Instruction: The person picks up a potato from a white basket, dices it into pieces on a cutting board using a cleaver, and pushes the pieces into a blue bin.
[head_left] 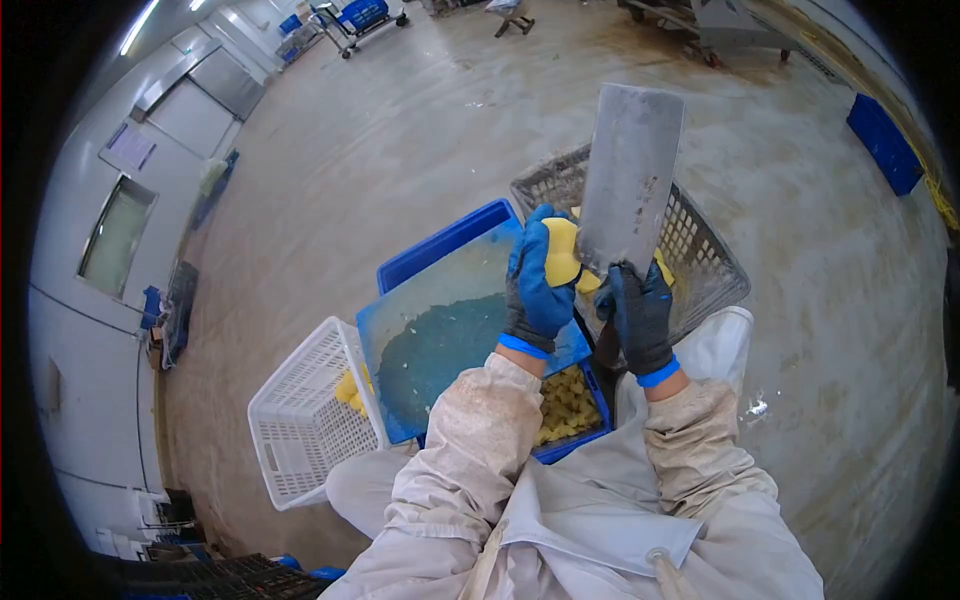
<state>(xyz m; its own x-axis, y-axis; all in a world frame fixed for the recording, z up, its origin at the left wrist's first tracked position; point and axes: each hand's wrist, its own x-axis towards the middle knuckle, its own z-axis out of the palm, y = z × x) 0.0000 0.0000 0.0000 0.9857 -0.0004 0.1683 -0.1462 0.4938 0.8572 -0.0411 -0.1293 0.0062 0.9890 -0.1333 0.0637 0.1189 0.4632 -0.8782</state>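
While clasping curved yellow chunk (562, 250) in curled blue-gloved left hand (535, 288), gripping broad rectangular metal cleaver (632, 170), right of chunk, in closed black-gloved right hand (640, 312). Could nick left hand through blade slip.

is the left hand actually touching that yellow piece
Touching. The head view shows the gloved left hand wrapped along the near-left side of the yellow piece, with no gap visible between them.

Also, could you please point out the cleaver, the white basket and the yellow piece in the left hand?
Cleaver (632, 172), head view: middle of the broad blade.
White basket (312, 437), head view: bare part of its inside.
Yellow piece (561, 252), head view: its exposed middle.
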